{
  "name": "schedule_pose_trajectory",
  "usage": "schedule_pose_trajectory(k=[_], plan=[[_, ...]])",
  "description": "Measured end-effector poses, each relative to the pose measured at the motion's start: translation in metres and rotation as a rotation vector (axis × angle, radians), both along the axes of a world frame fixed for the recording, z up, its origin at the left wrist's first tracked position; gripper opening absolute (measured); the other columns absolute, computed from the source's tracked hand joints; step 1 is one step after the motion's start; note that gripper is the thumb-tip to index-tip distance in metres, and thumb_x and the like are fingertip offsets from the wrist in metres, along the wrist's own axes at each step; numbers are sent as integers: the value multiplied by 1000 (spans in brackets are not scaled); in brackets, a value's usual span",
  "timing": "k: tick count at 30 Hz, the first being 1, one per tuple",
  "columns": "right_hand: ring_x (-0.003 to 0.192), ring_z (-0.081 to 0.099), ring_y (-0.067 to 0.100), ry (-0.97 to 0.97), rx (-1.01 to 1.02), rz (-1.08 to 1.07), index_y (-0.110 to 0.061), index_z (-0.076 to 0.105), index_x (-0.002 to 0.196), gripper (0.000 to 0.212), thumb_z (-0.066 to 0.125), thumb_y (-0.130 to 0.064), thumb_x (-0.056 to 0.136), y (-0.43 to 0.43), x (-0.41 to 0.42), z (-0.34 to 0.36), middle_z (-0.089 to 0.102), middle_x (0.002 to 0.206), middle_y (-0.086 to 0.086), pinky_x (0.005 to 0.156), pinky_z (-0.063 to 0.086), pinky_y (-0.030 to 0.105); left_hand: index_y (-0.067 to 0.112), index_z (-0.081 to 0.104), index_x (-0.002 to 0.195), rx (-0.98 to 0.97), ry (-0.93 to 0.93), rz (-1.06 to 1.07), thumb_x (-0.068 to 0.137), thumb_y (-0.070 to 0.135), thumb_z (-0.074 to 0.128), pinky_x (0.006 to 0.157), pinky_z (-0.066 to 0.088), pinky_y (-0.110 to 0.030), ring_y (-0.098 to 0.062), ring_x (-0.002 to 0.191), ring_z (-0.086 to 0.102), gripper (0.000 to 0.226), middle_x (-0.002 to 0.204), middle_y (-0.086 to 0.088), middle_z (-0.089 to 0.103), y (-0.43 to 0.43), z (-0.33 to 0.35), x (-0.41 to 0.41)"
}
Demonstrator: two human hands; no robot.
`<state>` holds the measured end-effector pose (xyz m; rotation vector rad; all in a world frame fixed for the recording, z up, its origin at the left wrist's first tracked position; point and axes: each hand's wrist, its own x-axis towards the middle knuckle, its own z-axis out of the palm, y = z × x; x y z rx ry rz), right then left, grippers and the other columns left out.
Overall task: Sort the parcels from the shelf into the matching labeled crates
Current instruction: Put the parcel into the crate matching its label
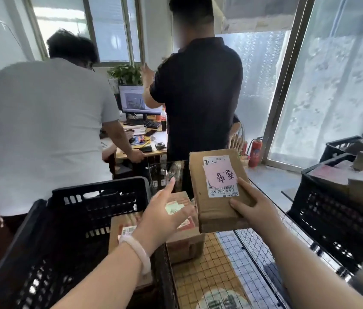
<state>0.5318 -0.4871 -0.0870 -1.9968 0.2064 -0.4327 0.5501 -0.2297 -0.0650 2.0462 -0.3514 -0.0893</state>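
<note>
Right hand holds up a labelled parcel while the left hand hovers flat over the shelf.

The right hand [256,208] grips the near right corner of a brown cardboard parcel [209,210], thumb and a finger lying on its top face and the rest hidden beneath. The parcel is raised and tilted above the wire shelf [254,253], showing a white shipping label [226,192] partly covered by a pink handwritten note [219,176]. The left hand [165,216], with a pale bracelet [136,250] at the wrist, reaches forward with straight, spread fingers holding nothing. It is over two more parcels [185,244] on the shelf, and contact cannot be judged. A black crate [75,219] stands to the left, and parcel-filled crates [332,208] stand to the right.
</note>
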Motion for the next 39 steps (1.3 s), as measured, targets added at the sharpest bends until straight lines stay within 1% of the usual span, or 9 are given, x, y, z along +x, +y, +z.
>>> schedule_pose_trajectory(k=[6,12,20,22,24,27,31,35,39], plan=[[103,49,12,207,-116,-3,-38,46,141,68,77,-27,81,-40,77,-51,54,130,-3,85,43,31,51,13,150,193,-113,25,87,61,58,112,24,-34,-3,139,20,78,157,15,22,-12,-19,43],[114,49,18,419,-189,27,-39,42,143,70,75,-33,82,-51,126,-104,50,136,2,98,45,41,53,13,149,344,-183,-29,91,56,53,112,15,-27,5,139,12,71,157,19,19,-25,-35,71],[119,41,24,495,-221,87,-38,45,137,65,75,-32,81,-61,170,-149,39,137,9,106,38,50,54,17,147,412,-278,-44,91,55,50,107,9,-16,17,128,6,65,143,32,19,-27,-48,94],[112,39,19,477,-209,78,-35,45,137,62,74,-30,82,-61,177,-158,38,137,10,104,39,47,56,16,146,439,-290,-64,92,55,50,100,8,-7,31,118,-5,64,135,37,14,-26,-51,98],[114,40,19,502,-265,101,-31,43,140,62,71,-32,85,-59,182,-168,38,140,9,104,36,43,63,12,140,459,-288,-69,92,57,48,102,8,-10,34,115,-11,61,132,40,11,-25,-53,102],[142,24,24,689,-487,187,-31,25,151,77,63,-50,87,-55,186,-182,21,157,3,115,24,46,71,5,131,474,-294,-57,91,60,46,107,7,-16,31,118,-6,58,130,46,7,-23,-58,105],[148,7,25,772,-697,223,-35,11,154,92,59,-65,82,-51,183,-184,6,162,-3,120,13,50,72,1,129,475,-313,-65,92,58,46,106,8,-12,32,119,-13,60,126,54,0,-24,-60,105],[147,15,24,694,-669,165,-39,13,153,97,66,-65,75,-35,174,-159,14,161,-5,118,19,53,55,7,147,527,-331,-49,93,59,45,118,14,-33,5,139,4,66,149,31,13,-23,-63,102],[147,15,21,585,-680,111,-39,13,153,100,66,-67,73,-9,146,-115,15,161,-7,118,16,49,47,6,152,614,-382,-100,93,62,39,120,11,-36,-8,147,8,69,160,15,14,-22,-60,92]])
